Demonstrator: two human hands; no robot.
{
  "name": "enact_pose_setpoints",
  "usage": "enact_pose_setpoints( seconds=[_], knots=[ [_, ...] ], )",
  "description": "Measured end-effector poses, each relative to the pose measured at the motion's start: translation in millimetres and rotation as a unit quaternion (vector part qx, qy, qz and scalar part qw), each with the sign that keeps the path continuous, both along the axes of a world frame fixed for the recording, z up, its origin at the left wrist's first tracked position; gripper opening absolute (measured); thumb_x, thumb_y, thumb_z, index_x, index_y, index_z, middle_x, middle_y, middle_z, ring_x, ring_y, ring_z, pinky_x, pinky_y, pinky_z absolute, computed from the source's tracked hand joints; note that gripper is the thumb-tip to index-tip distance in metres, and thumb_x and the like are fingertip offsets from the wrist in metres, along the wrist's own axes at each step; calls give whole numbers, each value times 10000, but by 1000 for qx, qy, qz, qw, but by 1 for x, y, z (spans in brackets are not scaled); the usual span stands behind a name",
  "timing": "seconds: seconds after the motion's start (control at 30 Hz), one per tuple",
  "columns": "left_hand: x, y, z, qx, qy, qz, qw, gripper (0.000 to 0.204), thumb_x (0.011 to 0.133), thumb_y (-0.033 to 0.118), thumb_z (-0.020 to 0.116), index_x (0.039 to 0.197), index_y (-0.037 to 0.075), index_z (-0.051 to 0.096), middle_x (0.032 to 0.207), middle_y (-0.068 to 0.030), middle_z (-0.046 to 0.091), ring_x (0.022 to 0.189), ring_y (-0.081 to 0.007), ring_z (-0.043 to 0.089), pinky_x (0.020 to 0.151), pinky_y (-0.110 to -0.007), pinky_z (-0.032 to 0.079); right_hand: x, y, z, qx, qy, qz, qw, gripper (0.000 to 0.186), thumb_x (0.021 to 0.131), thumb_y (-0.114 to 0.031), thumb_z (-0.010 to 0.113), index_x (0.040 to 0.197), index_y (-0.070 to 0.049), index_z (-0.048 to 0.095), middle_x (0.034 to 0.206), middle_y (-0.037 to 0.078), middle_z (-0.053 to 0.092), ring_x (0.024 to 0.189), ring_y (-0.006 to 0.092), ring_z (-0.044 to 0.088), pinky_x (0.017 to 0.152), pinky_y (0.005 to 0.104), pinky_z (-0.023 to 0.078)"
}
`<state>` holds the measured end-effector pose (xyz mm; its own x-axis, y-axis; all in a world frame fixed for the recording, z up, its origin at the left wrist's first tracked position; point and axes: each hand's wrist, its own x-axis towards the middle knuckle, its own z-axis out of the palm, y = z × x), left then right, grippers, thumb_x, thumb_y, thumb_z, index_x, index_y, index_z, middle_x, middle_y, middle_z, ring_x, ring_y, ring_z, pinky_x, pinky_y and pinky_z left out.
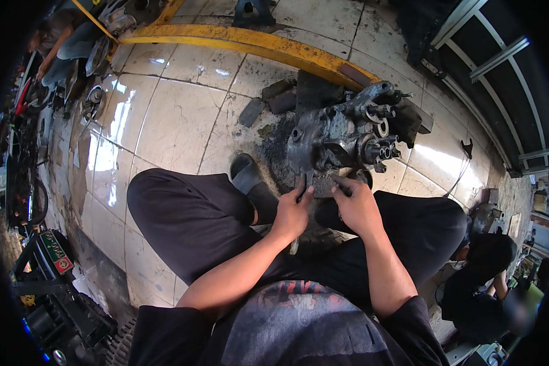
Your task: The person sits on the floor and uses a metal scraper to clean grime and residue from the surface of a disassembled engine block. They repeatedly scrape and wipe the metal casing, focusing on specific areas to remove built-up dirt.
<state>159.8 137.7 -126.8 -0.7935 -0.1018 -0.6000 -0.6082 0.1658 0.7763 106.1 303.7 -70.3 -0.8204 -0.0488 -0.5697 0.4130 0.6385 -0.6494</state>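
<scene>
A greasy grey metal engine block [332, 143] with several protruding bolts and studs stands on the floor right in front of me, between my knees. At its near side a flat, rough, dark grey piece [322, 184] shows between my hands; I cannot tell exactly what it is. My left hand [294, 210] pinches or presses its left end, thumb and fingers blackened with grease. From the right, my right hand [358, 206] has its thumb and forefinger on the other end, with the remaining fingers curled. The underside of the piece is hidden.
Dark blocks [252, 113] lie left of the engine. Beyond it runs a yellow metal beam [238, 39]. My dark shoe [250, 180] rests on the tiled floor. A motorcycle [55, 293] stands lower left, a person [479, 293] crouches lower right, and another person [58, 52] is upper left.
</scene>
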Motion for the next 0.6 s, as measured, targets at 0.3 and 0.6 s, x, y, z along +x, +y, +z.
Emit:
enact_pose_setpoints(
  seconds=[0.3, 0.6],
  knots=[
    [11, 4, -17, 100, -24, 46, 994, 433, 1114, 360, 588, 1246, -51, 632, 590, 23, 490, 443, -74, 488, 421, -301, 367, -6, -3, 24, -70, 240, -31, 968, 233, 989, -80, 675, 1193, 6, 748, 853, 152, 758, 755, 168, 711, 703, 309, 536],
    [2, -8, -29, 97, -24, 68, 993, 418, 1109, 391, 576, 962, 2, 608, 593, 11, 452, 379, -118, 469, 377, -322, 372, -26, 9, 27, -83, 412, -108, 901, 228, 1010, -15, 629, 1205, 21, 743, 969, 95, 776, 860, 99, 682, 797, 242, 522]
  ],
)
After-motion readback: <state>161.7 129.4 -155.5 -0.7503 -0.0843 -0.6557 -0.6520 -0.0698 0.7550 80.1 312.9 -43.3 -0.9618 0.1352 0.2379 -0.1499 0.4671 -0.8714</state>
